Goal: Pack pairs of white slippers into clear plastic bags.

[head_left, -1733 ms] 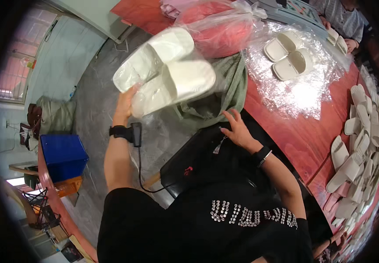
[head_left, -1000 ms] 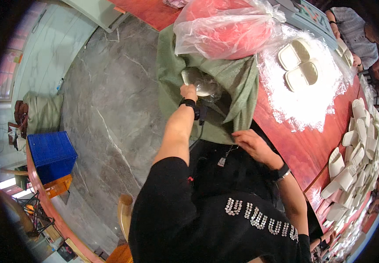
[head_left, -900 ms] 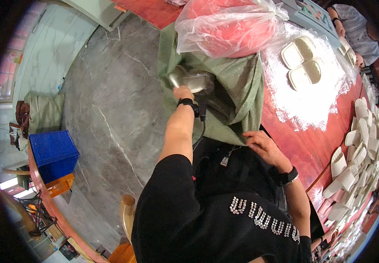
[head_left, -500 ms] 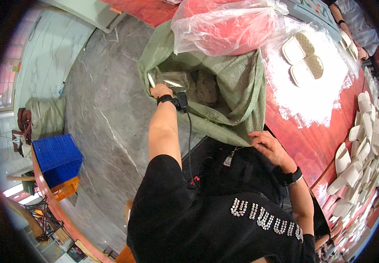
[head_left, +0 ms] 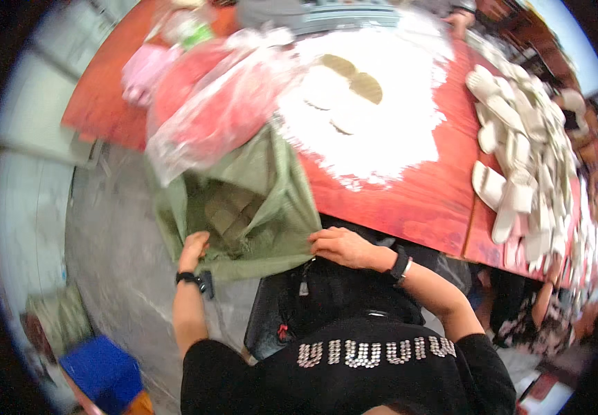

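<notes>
A green woven sack [head_left: 292,190] hangs with its mouth open at the edge of the red table. My left hand [head_left: 194,250] is closed on the near left part of its rim, fingertips just inside the mouth. The fingers of my right hand [head_left: 344,247] pinch the rim's near right corner. Inside the sack lie brownish slipper-like shapes [head_left: 230,211], too dim and blurred to make out fully. A clear plastic bag with red contents [head_left: 216,97] rests on the table and overhangs the sack's far side.
A pair of pale slippers [head_left: 340,104] lies on a bright white sheet [head_left: 396,149] on the red table [head_left: 382,214]. Many cream slippers [head_left: 513,138] are heaped at the right. A blue crate [head_left: 102,373] stands lower left. Another person's hand [head_left: 459,24] shows at the far edge.
The view has turned to the right. My left hand has left the clear packet and white strip inside the sack's left side and now holds the near rim. My right hand keeps the corner.
</notes>
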